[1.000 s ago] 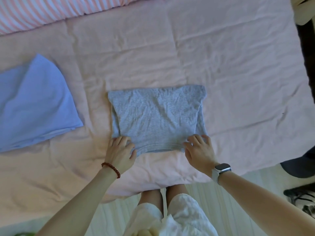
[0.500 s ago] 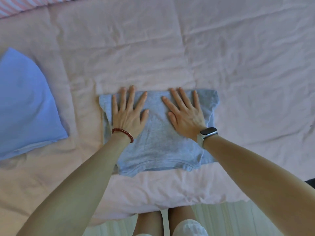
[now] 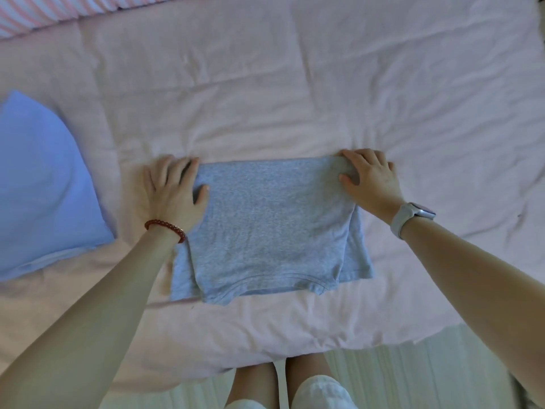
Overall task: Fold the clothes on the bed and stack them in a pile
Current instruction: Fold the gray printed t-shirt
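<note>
A heathered grey knit T-shirt [image 3: 271,228], folded into a rough rectangle with a second layer showing along its near and right edges, lay flat near the front edge of a bed covered in a creased pale pink cotton sheet [image 3: 295,93]. The person's left hand [image 3: 172,188] rested at the shirt's far left corner, fingers spread over the sheet and slightly blurred, thumb on the grey fabric; whether it pinched the cloth or only pressed it could not be told. The right hand [image 3: 370,180] curled round the far right corner, fingertips over the fold and thumb on top, gripping the fabric. A red beaded bracelet [image 3: 165,228] circled the left wrist, and a smartwatch on a pale grey band [image 3: 411,216] sat on the right. Well apart to the left, a folded light blue garment [image 3: 41,184] lay on the same sheet, running out of the picture. A pink-and-white striped cloth [image 3: 53,10] crossed the bed's far left corner. Below the mattress edge, the person's bare knees [image 3: 280,382] and white shorts [image 3: 318,394] stood over a pale wooden floor [image 3: 413,373].
</note>
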